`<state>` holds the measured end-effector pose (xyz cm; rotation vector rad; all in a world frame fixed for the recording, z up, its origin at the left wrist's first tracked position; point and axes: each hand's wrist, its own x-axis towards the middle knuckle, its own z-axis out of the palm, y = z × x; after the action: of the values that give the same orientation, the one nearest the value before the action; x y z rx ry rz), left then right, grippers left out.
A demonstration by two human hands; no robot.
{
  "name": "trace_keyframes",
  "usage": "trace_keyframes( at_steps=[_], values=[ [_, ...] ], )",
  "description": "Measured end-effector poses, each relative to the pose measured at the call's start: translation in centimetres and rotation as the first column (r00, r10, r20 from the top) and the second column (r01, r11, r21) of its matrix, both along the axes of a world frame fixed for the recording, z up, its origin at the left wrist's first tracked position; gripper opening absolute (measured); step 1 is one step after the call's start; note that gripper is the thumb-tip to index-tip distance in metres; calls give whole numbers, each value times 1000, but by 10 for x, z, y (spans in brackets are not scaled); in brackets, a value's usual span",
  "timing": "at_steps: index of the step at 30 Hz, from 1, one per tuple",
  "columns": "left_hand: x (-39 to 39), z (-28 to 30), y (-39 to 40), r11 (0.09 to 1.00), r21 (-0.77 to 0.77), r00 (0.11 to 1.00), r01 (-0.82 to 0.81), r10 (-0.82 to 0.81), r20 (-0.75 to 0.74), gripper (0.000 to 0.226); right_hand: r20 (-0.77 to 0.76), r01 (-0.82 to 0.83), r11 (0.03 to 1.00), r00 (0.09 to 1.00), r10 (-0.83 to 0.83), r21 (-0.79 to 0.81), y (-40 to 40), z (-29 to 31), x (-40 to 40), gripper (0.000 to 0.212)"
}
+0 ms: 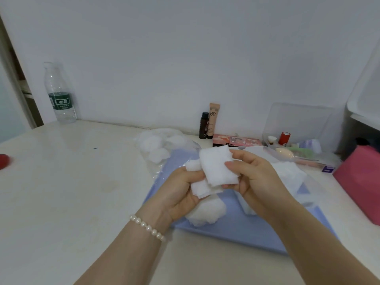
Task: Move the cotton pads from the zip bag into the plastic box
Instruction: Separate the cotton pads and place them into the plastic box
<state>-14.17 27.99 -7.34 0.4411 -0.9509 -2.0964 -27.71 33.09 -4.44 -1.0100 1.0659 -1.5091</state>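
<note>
Both hands hold white square cotton pads above a blue tray. My left hand grips a small stack of them from below. My right hand pinches the top pad at its right edge. A loose heap of pads lies on the tray under my hands. The clear zip bag, with round cotton pads inside, lies on the table behind the tray to the left. Another clear bag with white pads lies at the tray's right. The clear plastic box stands open at the back right.
A dark bottle, a BB cream tube and a pink palette stand by the wall. The box holds small cosmetics and a red roll. A pink box is at right, a water bottle at far left.
</note>
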Motion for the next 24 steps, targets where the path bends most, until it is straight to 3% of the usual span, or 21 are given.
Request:
trace_keyframes(
  at_steps=[3, 7, 13, 19, 20, 24],
  values=[
    [-2, 4, 5, 996, 13, 995, 87, -86, -56, 34, -94, 33, 999, 995, -36, -42, 1, -7, 9, 22],
    [-2, 1, 2, 986, 101, 985, 133, -120, -122, 40, -216, 204, 970, 949, -229, -133, 0, -15, 18, 22],
    [-5, 1, 3, 989, 108, 993, 97, -90, -76, 40, -318, 259, 939, 891, -323, -227, -1, -23, 22, 27],
    [-6, -2, 0, 987, 143, 994, 78, -65, -92, 78, -387, 260, 935, 858, -338, -240, -2, -30, 19, 32],
    [-6, -2, 1, 990, 126, 996, 66, -57, -75, 78, -408, 265, 932, 844, -348, -246, -2, -31, 18, 32],
    [-2, -4, 1, 996, 29, 997, -81, 80, 23, 40, -450, 301, 910, 796, -404, -285, -2, -31, 15, 21]
  ],
)
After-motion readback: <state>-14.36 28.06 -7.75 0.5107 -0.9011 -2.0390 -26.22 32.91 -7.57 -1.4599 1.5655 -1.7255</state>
